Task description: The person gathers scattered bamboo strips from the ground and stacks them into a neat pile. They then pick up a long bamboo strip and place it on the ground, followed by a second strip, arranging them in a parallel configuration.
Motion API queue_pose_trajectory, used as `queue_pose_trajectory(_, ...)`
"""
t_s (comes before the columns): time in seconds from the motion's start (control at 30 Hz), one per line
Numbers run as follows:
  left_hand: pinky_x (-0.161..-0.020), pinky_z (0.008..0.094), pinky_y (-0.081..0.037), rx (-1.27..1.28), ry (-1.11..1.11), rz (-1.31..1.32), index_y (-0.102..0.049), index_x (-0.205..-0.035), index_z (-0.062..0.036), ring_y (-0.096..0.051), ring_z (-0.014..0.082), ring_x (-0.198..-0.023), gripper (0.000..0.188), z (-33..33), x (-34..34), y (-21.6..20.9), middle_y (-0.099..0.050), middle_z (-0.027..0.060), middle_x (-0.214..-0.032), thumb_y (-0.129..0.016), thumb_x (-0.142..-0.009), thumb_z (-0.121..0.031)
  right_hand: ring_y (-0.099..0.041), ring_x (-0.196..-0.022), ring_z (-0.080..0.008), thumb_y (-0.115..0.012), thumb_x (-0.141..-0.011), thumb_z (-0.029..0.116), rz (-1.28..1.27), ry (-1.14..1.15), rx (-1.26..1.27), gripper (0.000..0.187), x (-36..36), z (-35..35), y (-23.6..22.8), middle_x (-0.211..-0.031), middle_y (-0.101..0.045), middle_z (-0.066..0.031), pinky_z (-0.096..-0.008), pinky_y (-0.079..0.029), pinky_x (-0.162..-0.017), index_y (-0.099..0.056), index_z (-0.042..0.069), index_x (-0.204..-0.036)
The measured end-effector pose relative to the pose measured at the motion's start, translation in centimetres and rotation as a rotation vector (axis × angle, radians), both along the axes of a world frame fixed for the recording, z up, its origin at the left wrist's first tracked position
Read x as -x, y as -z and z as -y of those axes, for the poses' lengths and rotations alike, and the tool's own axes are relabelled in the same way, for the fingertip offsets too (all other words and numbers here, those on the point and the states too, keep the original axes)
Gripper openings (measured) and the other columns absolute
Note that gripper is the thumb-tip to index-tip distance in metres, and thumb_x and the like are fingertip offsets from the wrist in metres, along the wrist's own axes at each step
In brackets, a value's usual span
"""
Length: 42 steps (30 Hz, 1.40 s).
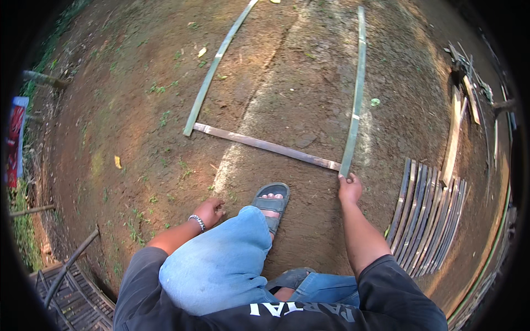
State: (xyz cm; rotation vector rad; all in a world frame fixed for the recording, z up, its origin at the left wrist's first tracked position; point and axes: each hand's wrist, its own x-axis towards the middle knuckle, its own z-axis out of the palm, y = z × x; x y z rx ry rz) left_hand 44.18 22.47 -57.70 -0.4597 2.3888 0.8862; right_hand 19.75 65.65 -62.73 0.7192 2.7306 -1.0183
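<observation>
On the bare soil two long green bamboo strips run away from me, a left strip [207, 83] and a right strip [358, 83]. A brownish bamboo strip [270, 146] lies crosswise between their near ends. My right hand [350, 189] is low to the ground, its thumb and fingers pinched on the near end of the right green strip, beside the crosspiece's right end. My left hand [210, 213], with a bracelet at the wrist, hovers beside my bent left knee. Its fingers are loosely bent and apart, holding nothing.
A row of dark, narrow bamboo strips [425, 218] lies to my right. Light wooden planks [452, 138] and sticks lie beyond it. At lower left stands a slatted bamboo structure [74, 292]. My sandalled foot [271, 201] is planted just short of the crosspiece.
</observation>
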Motion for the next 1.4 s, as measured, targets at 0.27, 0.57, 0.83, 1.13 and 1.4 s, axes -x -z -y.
queue_pose_trajectory(0.27, -0.070, 0.0441, -0.051, 0.113, -0.020, -0.050, -0.068, -0.097, -0.0083, -0.064, 0.0336, -0.079, 0.026, -0.3, -0.5, 3.0, -0.064, 0.0161, -0.085, -0.062, -0.074, 0.000, -0.062, -0.089, -0.0351, -0.079, -0.077, 0.021, 0.188, -0.456, -0.176, 0.027, -8.8, -4.8, -5.4, -0.097, -0.060, -0.0148, -0.0446, -0.051, -0.079, -0.059, 0.007, -0.089)
queue_pose_trajectory(0.57, -0.067, 0.0417, -0.053, 0.056, -0.007, -0.322, -0.070, -0.093, -0.0052, -0.066, 0.0313, -0.075, 0.023, -0.6, 2.9, 5.1, -0.066, 0.0168, -0.083, -0.063, -0.073, 0.002, -0.065, -0.091, -0.0365, -0.063, -0.085, 0.019, 0.262, -0.470, -0.143, 0.009, -14.2, -8.2, -3.0, -0.093, -0.066, -0.0149, -0.0467, -0.053, -0.079, -0.059, 0.011, -0.087)
queue_pose_trajectory(0.83, -0.070, 0.0356, -0.056, 0.021, 0.048, -0.134, -0.073, -0.098, -0.0064, -0.073, 0.0254, -0.080, 0.018, -3.0, 9.0, 1.8, -0.073, 0.0158, -0.083, -0.073, -0.080, -0.011, -0.067, -0.089, -0.0332, -0.063, -0.085, 0.018, 0.279, -0.275, 0.018, 0.007, -10.9, -6.2, -5.5, -0.095, -0.071, -0.0095, -0.0442, -0.054, -0.078, -0.067, 0.016, -0.090)
queue_pose_trajectory(1.13, -0.073, 0.0381, -0.054, 0.253, 0.368, -0.390, -0.064, -0.114, -0.0035, -0.068, 0.0285, -0.081, 0.039, -5.5, 16.5, 2.1, -0.068, 0.0143, -0.087, -0.075, -0.077, -0.009, -0.059, -0.112, -0.0368, -0.054, -0.090, 0.011, 0.140, -0.138, 0.034, 0.027, -16.9, -10.4, -3.4, -0.119, -0.060, -0.0141, -0.0427, -0.049, -0.093, -0.062, 0.013, -0.115)
queue_pose_trajectory(1.4, -0.083, 0.0399, -0.050, 0.249, 0.562, -0.522, -0.062, -0.119, -0.0055, -0.062, 0.0295, -0.096, 0.037, -8.5, 29.7, -0.1, -0.063, 0.0156, -0.105, -0.066, -0.082, -0.009, -0.044, -0.132, -0.0375, -0.048, -0.091, 0.007, 0.138, 0.462, 0.150, 0.037, -13.4, -14.9, -9.7, -0.143, -0.042, -0.0158, -0.0434, -0.042, -0.104, -0.059, 0.016, -0.126)
